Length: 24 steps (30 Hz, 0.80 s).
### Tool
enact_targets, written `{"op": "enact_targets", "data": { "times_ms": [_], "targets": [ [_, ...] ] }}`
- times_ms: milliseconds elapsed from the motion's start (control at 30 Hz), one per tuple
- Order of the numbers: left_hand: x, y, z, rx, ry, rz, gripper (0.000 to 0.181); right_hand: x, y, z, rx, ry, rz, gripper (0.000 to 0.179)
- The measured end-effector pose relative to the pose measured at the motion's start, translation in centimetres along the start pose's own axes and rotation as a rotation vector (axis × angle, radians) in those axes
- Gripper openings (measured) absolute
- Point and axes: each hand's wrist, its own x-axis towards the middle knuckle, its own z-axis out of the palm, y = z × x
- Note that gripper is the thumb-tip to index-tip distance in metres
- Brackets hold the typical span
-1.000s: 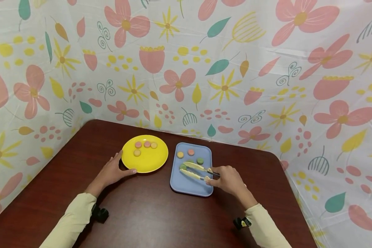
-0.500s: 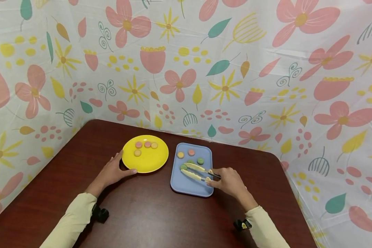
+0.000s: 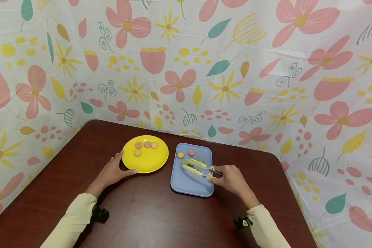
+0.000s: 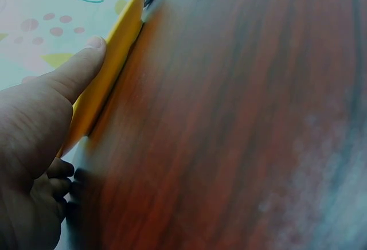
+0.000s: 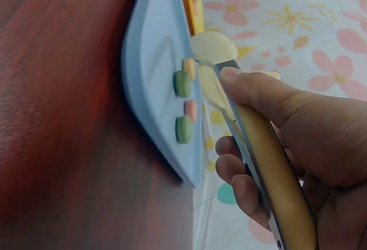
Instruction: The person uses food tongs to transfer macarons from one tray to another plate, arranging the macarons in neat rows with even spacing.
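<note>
Flowery curtain (image 3: pixel 186 51) behind a counter (image 3: pixel 161 220). Right hand (image 3: pixel 232 177) has fingers curled round one pair of tongs (image 3: pixel 192 171) over a blue tray (image 3: pixel 189 186), long axis pointing 9:30. Left hand (image 3: pixel 111 170) has fingers spread, touching the yellow plate (image 3: pixel 148 163) at 8 o'clock. Plate: two pink macarons (image 3: pixel 138 145), two tan macarons (image 3: pixel 137 153). Tray: one peach macaron (image 3: pixel 191 152), one yellow macaron (image 3: pixel 181 155), some half-hidden greens (image 3: pixel 185 163).

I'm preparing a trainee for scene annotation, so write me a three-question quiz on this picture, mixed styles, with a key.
1. How many round pieces lie on the yellow plate?
2. True or false: the right hand holds the tongs over the blue tray.
3. The left hand touches: A) the blue tray; B) the yellow plate; C) the tongs.

Key: 1. Four. 2. True. 3. B.
</note>
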Motion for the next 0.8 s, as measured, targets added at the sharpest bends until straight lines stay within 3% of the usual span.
{"op": "enact_targets", "data": {
  "times_ms": [367,800],
  "targets": [
    [0.0,-0.1,0.1,-0.001,0.008,0.009,0.127,1.7,-1.8,-1.6,-0.036,0.038,-0.089,0.053],
    [0.0,-0.1,0.1,-0.008,0.011,0.022,0.127,4.9,-5.3,-3.1,-0.097,0.005,-0.128,0.062]
  ]
}}
